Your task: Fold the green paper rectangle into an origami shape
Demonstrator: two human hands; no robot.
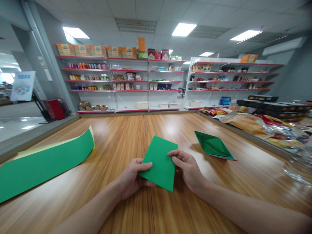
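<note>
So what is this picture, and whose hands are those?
It comes from one camera worn on a person's head, looking forward and down. There's no robot: those are that person's own bare hands. The left hand holds a small green sheet of paper, its thumb on top. The right hand touches the sheet near its right edge. On the wooden table, a long green paper strip curls up at the left, and a folded green paper shape lies at the right. Farther back stand store shelves.
</note>
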